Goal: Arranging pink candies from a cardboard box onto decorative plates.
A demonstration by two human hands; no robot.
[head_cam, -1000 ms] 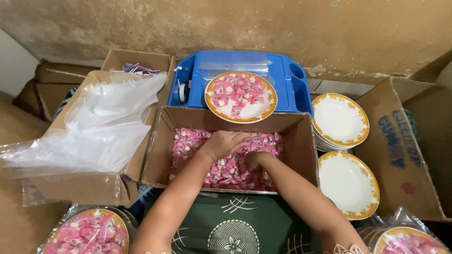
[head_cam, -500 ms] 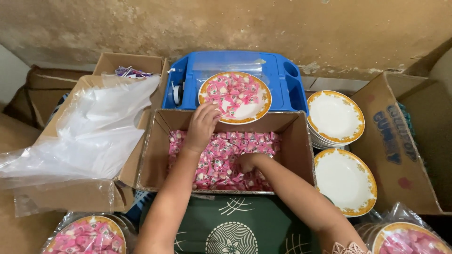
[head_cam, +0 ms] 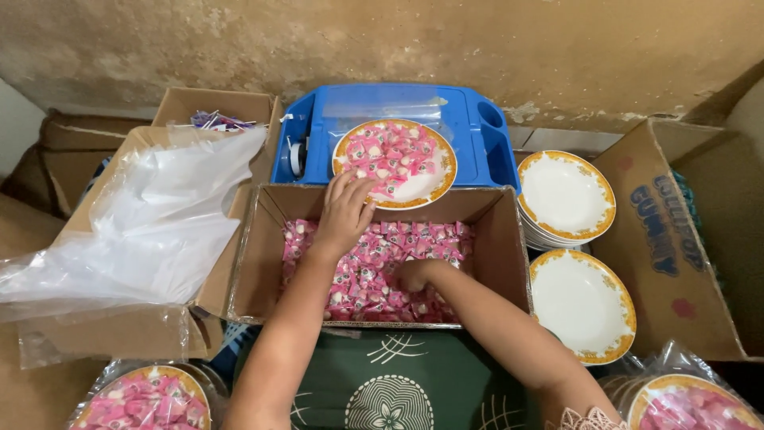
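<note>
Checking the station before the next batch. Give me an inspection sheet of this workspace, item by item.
Surface: green patterned cloth in front of the person; the rest is covered by boxes.
Job's things: open cardboard box of pink wrapped candies; gold-rimmed white plate heaped with pink candies resting on a blue plastic tray.
Clutter: two stacks of empty gold-rimmed plates at right; clear plastic bags over a carton at left; two bagged filled plates at the bottom corners.
Grippers: left hand at the filled plate's edge; right hand down among the boxed candies.
Cables: nothing seen.
Surroundings: stained plaster wall; open cardboard carton at right.
</note>
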